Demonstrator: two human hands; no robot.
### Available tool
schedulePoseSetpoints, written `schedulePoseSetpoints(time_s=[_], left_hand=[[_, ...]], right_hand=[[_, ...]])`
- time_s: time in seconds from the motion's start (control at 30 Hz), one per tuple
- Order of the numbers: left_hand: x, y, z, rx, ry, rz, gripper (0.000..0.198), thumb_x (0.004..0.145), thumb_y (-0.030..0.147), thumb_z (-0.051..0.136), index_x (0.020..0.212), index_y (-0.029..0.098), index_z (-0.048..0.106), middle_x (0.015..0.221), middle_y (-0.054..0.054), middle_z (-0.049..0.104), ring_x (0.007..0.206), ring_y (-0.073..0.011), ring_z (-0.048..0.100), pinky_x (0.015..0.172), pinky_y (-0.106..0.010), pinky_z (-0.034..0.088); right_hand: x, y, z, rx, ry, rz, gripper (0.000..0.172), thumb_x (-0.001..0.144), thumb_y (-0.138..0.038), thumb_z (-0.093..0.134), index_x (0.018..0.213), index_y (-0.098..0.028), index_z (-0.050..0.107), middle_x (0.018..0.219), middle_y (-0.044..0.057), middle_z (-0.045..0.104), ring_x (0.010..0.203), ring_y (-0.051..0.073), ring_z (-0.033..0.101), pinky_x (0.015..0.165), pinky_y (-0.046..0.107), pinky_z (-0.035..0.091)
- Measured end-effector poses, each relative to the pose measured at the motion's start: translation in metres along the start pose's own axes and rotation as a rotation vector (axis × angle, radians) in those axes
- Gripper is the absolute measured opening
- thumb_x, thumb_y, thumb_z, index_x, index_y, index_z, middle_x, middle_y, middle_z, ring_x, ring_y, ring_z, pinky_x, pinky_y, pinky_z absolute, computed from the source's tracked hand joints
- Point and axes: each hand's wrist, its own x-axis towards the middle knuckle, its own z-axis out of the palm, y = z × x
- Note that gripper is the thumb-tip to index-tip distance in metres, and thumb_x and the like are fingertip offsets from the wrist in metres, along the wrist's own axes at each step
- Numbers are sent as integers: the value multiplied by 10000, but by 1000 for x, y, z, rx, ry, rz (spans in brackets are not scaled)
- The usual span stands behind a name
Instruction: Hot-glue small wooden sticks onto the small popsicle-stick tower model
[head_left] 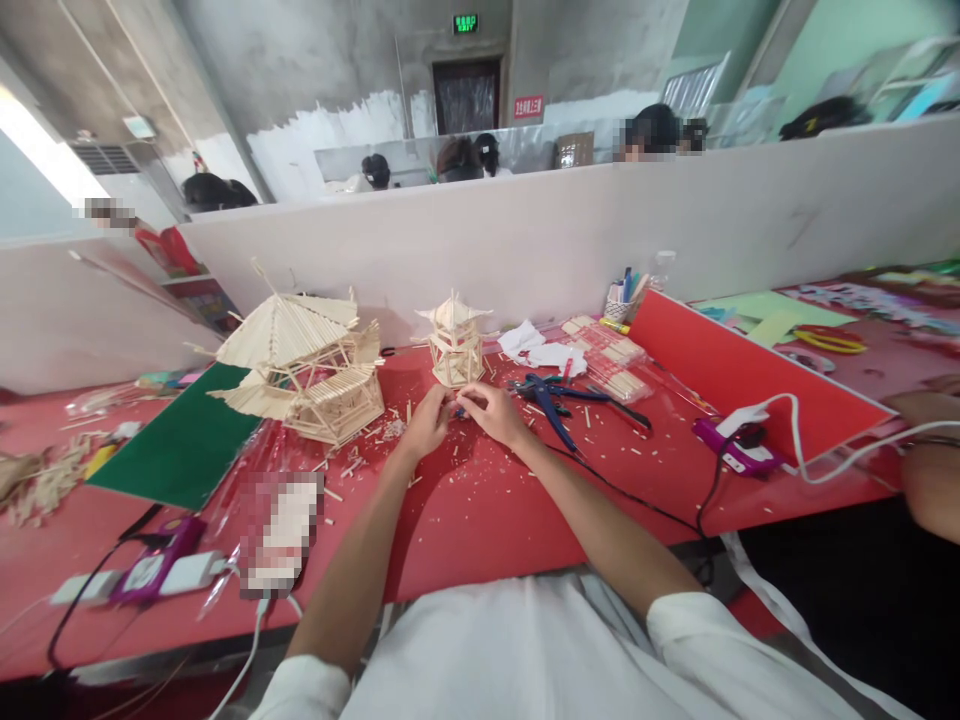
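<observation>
Okay, head view only. Left hand [426, 425] and right hand [491, 410] meet fingertip to fingertip, both pinched on a small piece [459, 404], too tiny to identify, just in front of the little stick tower [454, 345]. Looks like fine fitting work at its base; a next move would call for a steady, light pinch. Stick house [307, 370] sits left, blue pliers [551, 398] and stick packs [611, 362] right. Red table [487, 520] is littered with offcuts, plus a green sheet [180, 450]. White divider [600, 225] behind, other people's heads beyond.
</observation>
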Motion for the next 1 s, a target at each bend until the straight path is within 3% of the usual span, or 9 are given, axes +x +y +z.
schedulePoseSetpoints(time_s=[0.67,0.8,1.0], left_hand=[[-2,6,3,81,-12,8,58,983,214,404,956,210,455,909,-33,536,802,-168,509,748,-302,439],[-1,11,3,69,-14,-10,72,986,242,419,955,208,475,918,-39,557,815,-171,530,763,-307,447],[2,12,7,-39,99,-96,190,1007,379,473,967,200,520,899,-31,603,807,-154,559,775,-290,459]], right_hand=[[-1,6,2,-92,56,-94,195,940,-390,609,944,-219,702,912,52,771,844,212,729,789,301,538],[-1,3,0,-73,59,-70,225,929,-427,618,910,-215,690,889,57,762,819,212,716,770,297,536],[1,0,-2,39,52,44,316,910,-527,605,905,-216,656,878,56,750,666,189,683,676,291,539]])
